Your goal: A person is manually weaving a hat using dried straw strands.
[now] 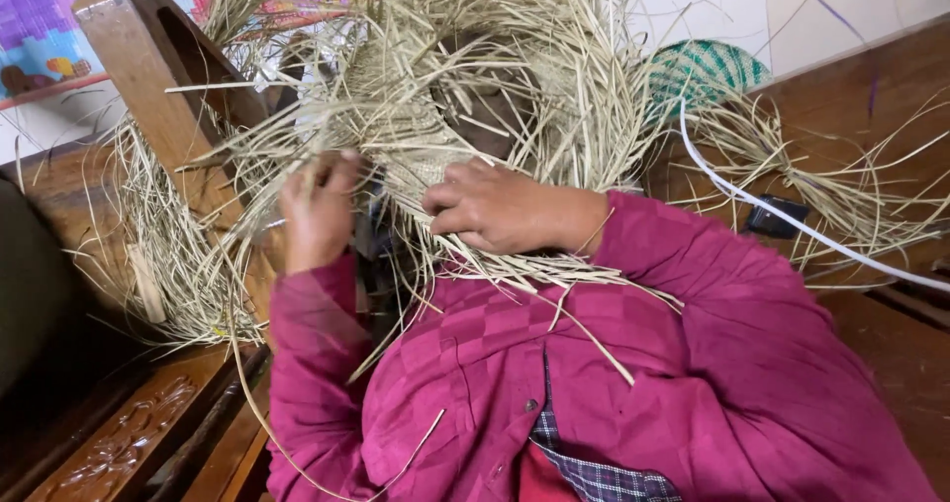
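Both my hands work a half-woven pale straw piece (435, 116) at chest height. Left hand (319, 210) pinches loose strands; right hand (490, 207) curls closed on the woven edge. Probably light, springy, brittle: best gripped near the tight weave.

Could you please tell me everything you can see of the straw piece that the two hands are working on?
The woven straw piece is pale tan and made of thin, flat dried strips. Its middle is tightly plaited into a rounded form, while long loose ends fan out on every side in a tangle. It sits in front of the person's chest, above the magenta sleeves. The left hand grips strands at its lower left edge, and the right hand presses against its lower middle, fingers curled in the straw. More loose straw lies on the wooden bench beside it.
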